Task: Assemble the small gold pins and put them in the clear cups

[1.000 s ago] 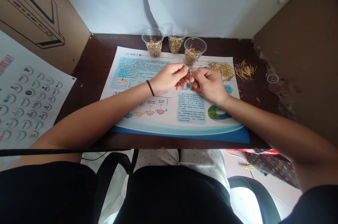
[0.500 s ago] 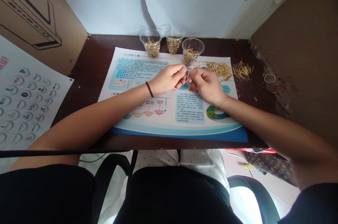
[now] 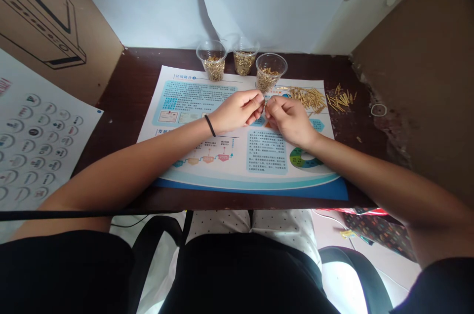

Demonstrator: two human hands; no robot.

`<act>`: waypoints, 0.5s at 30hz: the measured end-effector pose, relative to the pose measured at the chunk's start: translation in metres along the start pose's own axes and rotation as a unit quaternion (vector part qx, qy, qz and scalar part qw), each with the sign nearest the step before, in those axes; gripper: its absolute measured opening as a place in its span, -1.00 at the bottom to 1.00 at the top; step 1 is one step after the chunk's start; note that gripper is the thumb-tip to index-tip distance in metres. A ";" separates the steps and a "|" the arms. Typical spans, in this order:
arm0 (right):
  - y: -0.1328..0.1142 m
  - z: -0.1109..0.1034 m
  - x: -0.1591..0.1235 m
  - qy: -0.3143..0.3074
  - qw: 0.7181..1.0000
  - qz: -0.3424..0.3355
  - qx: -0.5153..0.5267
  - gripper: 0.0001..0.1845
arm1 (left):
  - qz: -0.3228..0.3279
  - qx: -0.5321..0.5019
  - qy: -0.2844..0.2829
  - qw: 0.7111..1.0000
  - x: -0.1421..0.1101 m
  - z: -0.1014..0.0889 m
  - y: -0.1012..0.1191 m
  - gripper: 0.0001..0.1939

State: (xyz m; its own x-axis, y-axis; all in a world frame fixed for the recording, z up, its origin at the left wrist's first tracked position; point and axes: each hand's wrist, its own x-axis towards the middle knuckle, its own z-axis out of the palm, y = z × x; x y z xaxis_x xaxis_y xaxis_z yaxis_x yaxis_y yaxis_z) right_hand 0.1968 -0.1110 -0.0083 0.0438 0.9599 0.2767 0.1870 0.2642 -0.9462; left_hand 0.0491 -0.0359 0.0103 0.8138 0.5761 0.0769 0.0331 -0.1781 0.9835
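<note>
While both forearms reach across a printed company leaflet on the dark tabletop, the left hand and right hand meet near the leaflet's top edge, their fingertips pinched closed together on what looks like a thin brass pin, too small to see clearly. Just above them, a clear plastic cup of brass pins stands on the leaflet. Two more filled cups sit behind it, near the tabletop's back edge. A heap of loose pins and a smaller heap lie toward the right.
</note>
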 end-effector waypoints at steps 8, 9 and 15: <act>-0.006 0.000 0.000 -0.013 1.000 -0.004 -0.022 -0.44 | 0.048 0.083 0.033 0.995 -0.003 0.002 -0.002 -0.61; -0.006 0.001 0.000 -0.010 1.000 -0.004 -0.022 -0.44 | 0.053 0.094 0.040 0.993 -0.003 0.003 -0.002 -0.61; -0.005 0.002 -0.001 0.027 0.998 -0.015 -0.052 -0.44 | 0.049 0.140 0.091 0.985 -0.006 0.009 0.000 -0.62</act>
State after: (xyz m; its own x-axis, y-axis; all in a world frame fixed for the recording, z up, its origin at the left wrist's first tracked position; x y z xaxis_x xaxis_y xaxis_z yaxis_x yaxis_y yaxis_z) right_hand 0.1935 -0.1131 -0.0043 0.0894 0.9447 0.3154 0.2896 0.2784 -0.9158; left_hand 0.0493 -0.0461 0.0088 0.7042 0.6743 0.2225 0.1385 -0.4377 0.8884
